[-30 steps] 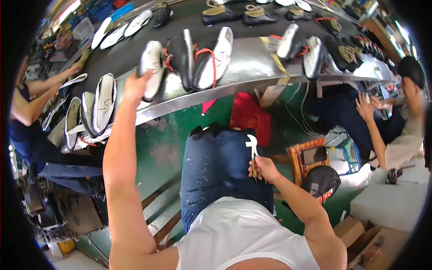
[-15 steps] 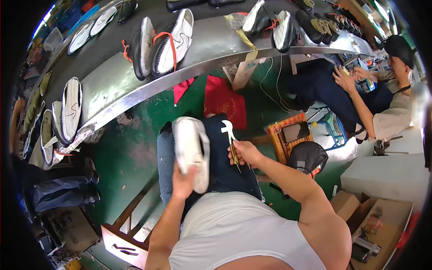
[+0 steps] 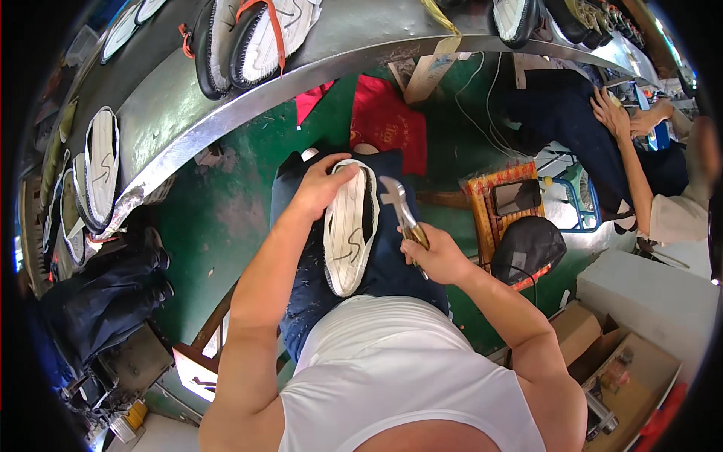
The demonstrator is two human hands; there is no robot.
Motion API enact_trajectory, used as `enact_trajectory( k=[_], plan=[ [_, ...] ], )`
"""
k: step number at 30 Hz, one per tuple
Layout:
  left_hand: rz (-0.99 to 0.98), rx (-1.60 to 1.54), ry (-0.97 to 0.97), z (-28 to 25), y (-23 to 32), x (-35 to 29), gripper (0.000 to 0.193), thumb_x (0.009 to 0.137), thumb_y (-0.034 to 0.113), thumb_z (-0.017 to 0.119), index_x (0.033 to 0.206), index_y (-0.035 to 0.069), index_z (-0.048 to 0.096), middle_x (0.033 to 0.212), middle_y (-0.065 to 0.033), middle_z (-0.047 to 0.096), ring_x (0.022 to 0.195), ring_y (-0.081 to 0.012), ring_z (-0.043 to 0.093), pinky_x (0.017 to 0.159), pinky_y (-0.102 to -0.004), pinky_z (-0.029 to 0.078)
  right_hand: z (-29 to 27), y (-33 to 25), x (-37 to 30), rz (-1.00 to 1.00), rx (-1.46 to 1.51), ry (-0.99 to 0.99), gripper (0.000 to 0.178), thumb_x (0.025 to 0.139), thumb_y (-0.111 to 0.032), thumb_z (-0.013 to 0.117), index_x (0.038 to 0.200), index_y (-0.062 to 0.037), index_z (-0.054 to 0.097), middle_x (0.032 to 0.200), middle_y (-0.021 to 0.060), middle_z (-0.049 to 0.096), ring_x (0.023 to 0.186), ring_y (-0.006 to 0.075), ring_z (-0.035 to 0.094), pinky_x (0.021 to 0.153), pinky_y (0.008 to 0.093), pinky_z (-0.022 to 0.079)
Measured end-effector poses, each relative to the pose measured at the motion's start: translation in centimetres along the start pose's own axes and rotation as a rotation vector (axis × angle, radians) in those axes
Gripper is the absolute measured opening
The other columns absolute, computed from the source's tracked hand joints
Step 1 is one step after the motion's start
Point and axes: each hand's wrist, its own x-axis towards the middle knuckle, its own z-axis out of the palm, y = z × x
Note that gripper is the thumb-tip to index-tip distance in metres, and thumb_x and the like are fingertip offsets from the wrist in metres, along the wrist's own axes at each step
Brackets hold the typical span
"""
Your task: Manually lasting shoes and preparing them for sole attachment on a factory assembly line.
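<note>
A shoe upper on a last (image 3: 350,239) lies across my lap with its pale underside turned up and a dark curved pen stroke on it. My left hand (image 3: 324,187) grips its far end, thumb on the underside and fingers round the side. In my right hand (image 3: 435,252), just to the right of the shoe, are lasting pliers (image 3: 396,197) with a hammer-like silver head and brass-coloured handles. The fingers are wrapped round the handles. The head of the pliers points up and left, close to the shoe's edge but apart from it. Whether the jaws are parted I cannot tell.
A metal-edged bench (image 3: 188,143) curves across the far side, bearing several lasted shoes (image 3: 260,45). Right of my legs stands a beaded seat (image 3: 482,200) with a black bag (image 3: 529,248) on it. A co-worker's hands (image 3: 614,117) are at the right; a cardboard box (image 3: 640,361) sits lower right.
The shoe has been turned so its marked underside faces up. My left hand has gone from its near end to its far end. The pliers have tilted toward the shoe.
</note>
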Motion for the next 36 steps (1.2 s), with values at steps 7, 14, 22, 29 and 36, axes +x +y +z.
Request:
enact_trajectory(
  k=[7,14,22,29,36],
  plan=[
    [0.448,-0.026,-0.099,-0.7,0.8,-8.3,0.063,0.091,0.026,0.071,0.143,0.005,0.042,0.113,-0.0063,0.061,0.104,-0.0146,0.057,0.094,-0.0295,0.046,2.4,-4.9,-2.7,-0.071,-0.099,-0.168,0.027,0.1,-0.016,0.052,0.119,0.003,0.056,0.093,0.006,0.064,0.076,0.0105,0.058,0.071,0.0276,0.052],
    [0.586,0.195,-0.143,-2.8,0.0,-13.5,0.064,0.096,0.027,0.064,0.148,0.007,0.032,0.153,-0.014,0.025,0.141,-0.0245,0.028,0.115,-0.0358,0.024,3.9,-7.2,-4.1,0.061,0.314,-0.504,0.025,0.098,-0.015,0.054,0.118,0.0013,0.058,0.092,0.0066,0.064,0.077,0.014,0.06,0.07,0.0296,0.05],
    [0.618,0.44,0.071,-4.0,-1.1,-15.4,0.058,0.099,0.03,0.059,0.147,0.008,0.036,0.144,-0.0152,0.041,0.132,-0.0228,0.041,0.11,-0.0349,0.032,5.7,-8.0,-2.7,-0.148,-0.078,-0.369,0.019,0.097,-0.017,0.057,0.105,-0.0002,0.059,0.085,0.0047,0.064,0.078,0.014,0.062,0.073,0.031,0.051],
    [0.549,0.169,0.043,-5.2,-2.4,-14.4,0.048,0.097,0.016,0.062,0.141,0.008,0.047,0.123,-0.0051,0.058,0.113,-0.013,0.052,0.102,-0.0291,0.039,6.9,-2.6,1.8,-0.59,-0.582,-0.039,0.021,0.093,-0.013,0.063,0.108,0.0005,0.058,0.08,0.0184,0.061,0.074,0.037,0.062,0.066,0.0389,0.051],
    [0.42,-0.112,-0.163,-6.1,-1.9,-14.0,0.05,0.096,0.015,0.063,0.142,0.008,0.047,0.124,-0.004,0.058,0.113,-0.0121,0.052,0.101,-0.0291,0.041,7.3,-5.1,-0.9,-0.521,-0.994,0.056,0.025,0.093,-0.013,0.06,0.111,0.0029,0.054,0.102,0.0216,0.063,0.085,0.0395,0.065,0.072,0.0454,0.053]
  ],
)
